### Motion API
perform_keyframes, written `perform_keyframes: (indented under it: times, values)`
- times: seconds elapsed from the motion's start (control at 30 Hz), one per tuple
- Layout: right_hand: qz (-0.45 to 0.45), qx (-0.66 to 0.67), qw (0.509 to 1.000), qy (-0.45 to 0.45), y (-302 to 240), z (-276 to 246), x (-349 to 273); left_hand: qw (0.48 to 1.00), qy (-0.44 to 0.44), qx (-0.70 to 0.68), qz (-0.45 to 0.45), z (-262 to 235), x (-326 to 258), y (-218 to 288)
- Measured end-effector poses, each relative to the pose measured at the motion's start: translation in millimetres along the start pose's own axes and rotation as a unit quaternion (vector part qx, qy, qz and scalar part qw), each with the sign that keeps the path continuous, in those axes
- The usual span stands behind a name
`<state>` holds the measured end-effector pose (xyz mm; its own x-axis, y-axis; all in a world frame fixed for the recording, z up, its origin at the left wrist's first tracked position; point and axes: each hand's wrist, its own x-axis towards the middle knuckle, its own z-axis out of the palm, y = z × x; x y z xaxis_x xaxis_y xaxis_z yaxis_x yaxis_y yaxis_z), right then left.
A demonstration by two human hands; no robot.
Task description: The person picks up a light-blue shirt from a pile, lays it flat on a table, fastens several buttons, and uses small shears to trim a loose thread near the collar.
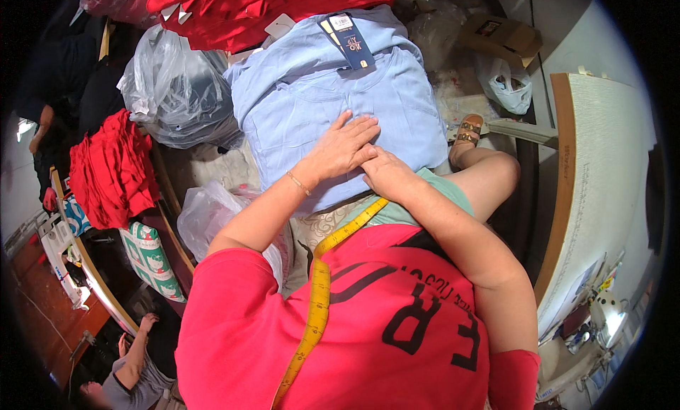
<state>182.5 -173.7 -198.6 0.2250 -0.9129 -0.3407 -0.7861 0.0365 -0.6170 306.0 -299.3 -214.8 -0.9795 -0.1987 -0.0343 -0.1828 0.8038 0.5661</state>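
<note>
Light blue cloth lies right in front of you: a folded garment (283, 126) with its neckline toward the middle, spread between your lap and the red fabric heap (227, 20) beyond. Your left grip (342, 149) is released, laid flat on the front of that garment with the fingers stretched out. Your right grip (388, 175) rests against it at the lower right part of the cloth, the two touching; its fingers are partly hidden, so you cannot tell whether they pinch any fabric. Dark blue hang tags (352, 48) lie on the garment near its far edge. On your left wrist you wear a thin bracelet (299, 183), and a yellow tape measure (319, 296) runs down over your red shirt (248, 325). To the left of the garment stands a clear plastic bag (180, 91) with dark contents, and farther left hangs more red cloth (113, 172). Beyond the garment on the right are a cardboard box (499, 38) and a white plastic bag (506, 84); nearer, a pale surface (616, 176) with a wooden edge stretches along your right side. At lower left, well apart, you have a co-worker (134, 367) in grey.
</note>
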Motion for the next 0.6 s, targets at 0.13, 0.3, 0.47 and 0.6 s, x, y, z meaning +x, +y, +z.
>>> perform_keyframes:
  times: [0.13,0.3,0.47,0.6]
  values:
    - [0.006,-0.023,1.0,-0.007,-2,1,0,0.991,0.041,0.125,0.005,-3,9,-13]
    - [0.02,-0.022,0.999,-0.03,-5,-8,-1,0.982,0.03,0.179,-0.05,1,20,-19]
    - [0.023,-0.011,0.999,-0.034,-3,-3,-3,0.975,0.067,0.19,-0.093,-2,30,-18]
    - [0.009,-0.001,0.999,-0.042,1,-3,-5,0.981,0.132,0.111,-0.09,-17,31,-36]
